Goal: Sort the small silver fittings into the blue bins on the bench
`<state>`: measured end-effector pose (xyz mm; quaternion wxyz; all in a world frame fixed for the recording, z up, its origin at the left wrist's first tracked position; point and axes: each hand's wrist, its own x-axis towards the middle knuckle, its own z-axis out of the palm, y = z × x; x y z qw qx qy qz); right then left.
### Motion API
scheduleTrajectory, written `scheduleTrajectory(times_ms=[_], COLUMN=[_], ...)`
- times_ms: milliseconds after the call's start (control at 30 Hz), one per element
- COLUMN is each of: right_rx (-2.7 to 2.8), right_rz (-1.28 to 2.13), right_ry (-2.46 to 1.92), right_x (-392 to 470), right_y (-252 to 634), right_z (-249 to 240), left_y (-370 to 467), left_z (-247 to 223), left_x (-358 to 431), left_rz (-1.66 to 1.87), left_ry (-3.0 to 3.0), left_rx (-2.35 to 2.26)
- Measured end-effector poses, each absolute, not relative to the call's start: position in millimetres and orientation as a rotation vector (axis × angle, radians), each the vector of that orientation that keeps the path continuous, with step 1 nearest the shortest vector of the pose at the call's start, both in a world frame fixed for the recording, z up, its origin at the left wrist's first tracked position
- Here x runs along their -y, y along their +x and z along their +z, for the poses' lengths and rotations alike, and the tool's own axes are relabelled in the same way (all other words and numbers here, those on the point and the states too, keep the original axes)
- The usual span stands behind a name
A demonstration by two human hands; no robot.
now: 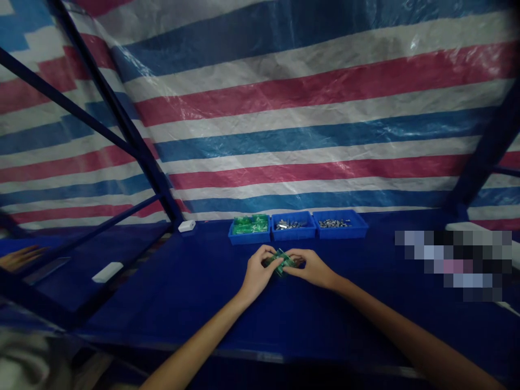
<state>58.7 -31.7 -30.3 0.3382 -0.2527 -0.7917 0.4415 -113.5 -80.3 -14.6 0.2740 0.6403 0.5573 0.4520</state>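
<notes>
A translucent green plastic piece [280,264] is held between both hands, just in front of the bins and over the blue table. My left hand [259,269] grips its left side, thumb on the near face and fingers curled behind. On the other side, my right hand [309,266] pinches the same piece with thumb and fingers. Its exact kind and any small part in the fingers cannot be made out. Behind the hands sits a blue bin of green plastic pieces [250,223]. Beside it are a bin of silvery metal parts [289,223] and another bin of small metal parts [333,222].
Blue metal frame posts [122,119] rise at the left, before a striped plastic sheet [304,130]. A small white box [187,226] lies at the table's back left; another white box [108,272] is further left. Another person's hand [22,258] shows at the far left.
</notes>
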Motion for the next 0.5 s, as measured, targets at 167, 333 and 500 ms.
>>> scheduleTrajectory(times_ms=[167,333,500], right_rx=[2.007,2.04,1.97], right_rz=[0.873,0.847,0.925], right_ry=[-0.682,-0.628,-0.72], right_x=[30.6,31.3,29.1], right_y=[61.0,60.8,60.5], right_z=[-25.0,-24.2,-24.1], left_y=[-116.9,-130.9,-168.9], left_z=[-6.0,3.3,21.5], left_x=[83.5,86.5,60.5], left_rz=[1.179,0.941,1.101], left_ry=[2.046,2.51,2.533], left_rx=[-1.542,-1.436,-1.755])
